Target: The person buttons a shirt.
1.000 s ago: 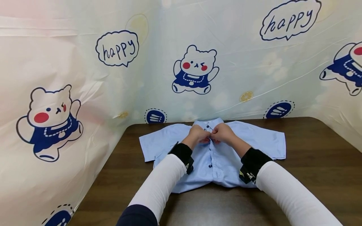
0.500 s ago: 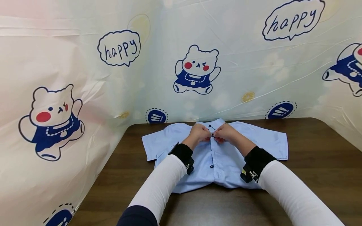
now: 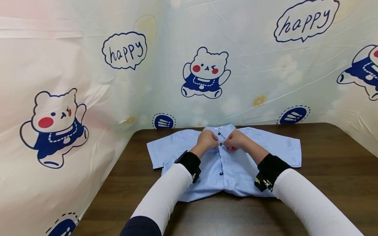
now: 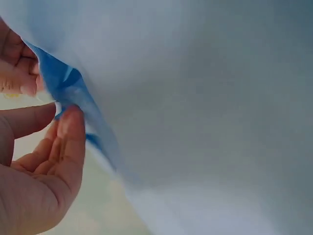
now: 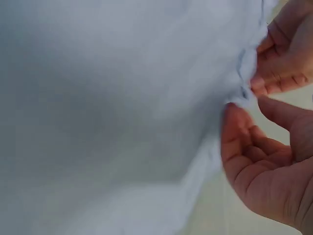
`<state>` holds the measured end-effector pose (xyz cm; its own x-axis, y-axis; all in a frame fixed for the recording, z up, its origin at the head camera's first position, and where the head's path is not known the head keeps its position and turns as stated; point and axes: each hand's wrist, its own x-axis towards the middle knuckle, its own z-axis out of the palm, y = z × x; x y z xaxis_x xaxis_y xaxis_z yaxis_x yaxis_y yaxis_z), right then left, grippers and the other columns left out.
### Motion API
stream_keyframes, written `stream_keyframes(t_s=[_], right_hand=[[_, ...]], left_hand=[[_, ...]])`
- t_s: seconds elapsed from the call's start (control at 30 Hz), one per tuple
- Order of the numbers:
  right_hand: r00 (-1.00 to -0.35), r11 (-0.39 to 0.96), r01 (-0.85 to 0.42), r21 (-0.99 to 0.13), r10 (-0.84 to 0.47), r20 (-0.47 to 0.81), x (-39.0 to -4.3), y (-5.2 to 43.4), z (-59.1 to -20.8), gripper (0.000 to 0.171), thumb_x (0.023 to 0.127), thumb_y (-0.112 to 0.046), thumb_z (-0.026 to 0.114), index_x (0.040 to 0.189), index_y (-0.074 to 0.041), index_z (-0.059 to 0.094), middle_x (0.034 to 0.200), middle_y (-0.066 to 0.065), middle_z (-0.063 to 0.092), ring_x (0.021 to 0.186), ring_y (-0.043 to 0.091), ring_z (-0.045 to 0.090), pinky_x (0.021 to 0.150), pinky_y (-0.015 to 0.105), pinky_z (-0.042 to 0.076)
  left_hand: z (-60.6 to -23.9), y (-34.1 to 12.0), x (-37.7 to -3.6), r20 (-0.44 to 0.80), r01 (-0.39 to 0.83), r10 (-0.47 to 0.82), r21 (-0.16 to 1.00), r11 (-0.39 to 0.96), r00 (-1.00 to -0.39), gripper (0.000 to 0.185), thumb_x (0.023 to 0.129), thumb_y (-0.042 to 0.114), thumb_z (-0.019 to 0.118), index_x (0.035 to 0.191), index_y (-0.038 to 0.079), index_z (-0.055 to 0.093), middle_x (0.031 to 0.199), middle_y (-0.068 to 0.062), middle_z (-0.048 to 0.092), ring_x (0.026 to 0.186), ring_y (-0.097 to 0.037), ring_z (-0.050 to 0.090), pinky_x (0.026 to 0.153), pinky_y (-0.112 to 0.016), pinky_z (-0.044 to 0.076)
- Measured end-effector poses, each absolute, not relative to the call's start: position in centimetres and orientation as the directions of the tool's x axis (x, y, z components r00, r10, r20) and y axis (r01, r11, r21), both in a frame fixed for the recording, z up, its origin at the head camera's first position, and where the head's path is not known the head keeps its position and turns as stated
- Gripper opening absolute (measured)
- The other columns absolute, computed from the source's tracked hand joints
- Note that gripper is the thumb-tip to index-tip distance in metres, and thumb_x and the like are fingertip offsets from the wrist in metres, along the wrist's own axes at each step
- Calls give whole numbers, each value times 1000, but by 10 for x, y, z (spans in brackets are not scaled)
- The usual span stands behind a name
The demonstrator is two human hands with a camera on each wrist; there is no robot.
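Note:
A light blue short-sleeved shirt (image 3: 239,164) with dark buttons lies front up, its collar at the far side. At the upper placket, my left hand (image 3: 207,140) pinches the cloth edge between thumb and index finger. In the left wrist view, the left hand (image 4: 44,166) has a fold of cloth between those fingertips. Across the placket, my right hand (image 3: 237,139) holds the other side, fingers curled. The right hand (image 5: 274,166) has its fingertips at the cloth edge in the right wrist view. Between both hands shows a dark button (image 3: 220,144); whether it is through its hole I cannot tell.
The shirt lies on a dark brown wooden table (image 3: 327,183), near its back edge. Behind and to the left hangs a pale curtain (image 3: 242,65) printed with bears and the word "happy". A lower button (image 3: 221,173) sits further down the placket.
Both hands have drawn slightly apart at the placket, and the button between them shows more plainly. The shirt lies almost as before.

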<state>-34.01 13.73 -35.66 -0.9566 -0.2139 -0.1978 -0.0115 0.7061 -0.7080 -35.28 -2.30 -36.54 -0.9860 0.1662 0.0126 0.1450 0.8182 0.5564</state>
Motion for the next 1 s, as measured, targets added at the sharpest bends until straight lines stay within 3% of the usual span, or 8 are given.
stream_keyframes(t_s=[0.1,0.23,0.33,0.4,0.47,0.6,0.73,1.0], right_hand=[[-942,850,-175,-496,-292,-167,-328,144,-352,28,90,-24,69,88,4,69,73,8,62,69,22,62,66,33,53],[-910,935,-295,-196,-338,-241,-306,156,-348,53,87,-38,72,109,8,62,100,18,65,95,34,63,86,46,49],[-877,955,-273,-115,-296,-378,-293,164,-349,79,86,-50,71,130,11,49,123,28,57,117,42,52,99,53,40],[-855,964,-239,-113,-264,-447,-288,169,-352,93,84,-55,69,140,12,38,136,32,47,127,46,43,104,57,34],[-841,971,-206,-122,-239,-485,-286,173,-357,101,83,-59,68,146,11,30,143,34,39,133,49,33,107,60,28],[-841,977,-171,-127,-212,-498,-288,177,-365,109,81,-62,69,149,9,22,146,36,31,137,54,21,107,65,22],[-852,981,-155,-120,-194,-487,-294,176,-367,113,80,-62,70,150,10,19,148,37,28,137,56,15,108,65,20],[-853,977,-165,-133,-209,-479,-308,175,-370,113,81,-61,70,150,10,16,150,36,24,138,55,14,110,62,18]], left_hand=[[-361,-33,-340,44,241,241,344,907,-969,11,80,19,79,78,12,71,74,6,59,70,-12,54,65,-25,46],[-357,-48,-321,-103,281,292,115,953,-951,34,79,39,80,77,12,61,70,4,49,65,-13,47,57,-29,43],[-357,-60,-310,-272,297,277,-33,954,-922,52,74,57,78,91,10,64,80,0,56,71,-15,52,61,-32,47],[-359,-66,-305,-352,320,269,-95,943,-897,69,70,65,77,110,11,64,97,-3,63,85,-17,58,72,-35,50],[-363,-72,-303,-416,330,262,-101,938,-871,89,68,68,77,133,12,55,122,-7,61,107,-21,57,88,-38,48],[-368,-80,-304,-480,325,265,-45,945,-836,114,66,70,77,155,20,26,155,-17,30,141,-30,31,110,-45,32],[-369,-86,-310,-486,313,272,-4,950,-831,118,66,69,77,157,23,19,159,-21,15,145,-34,18,113,-49,25],[-369,-89,-322,-490,292,277,46,955,-827,117,68,64,80,157,21,17,160,-21,12,146,-35,15,114,-49,23]])
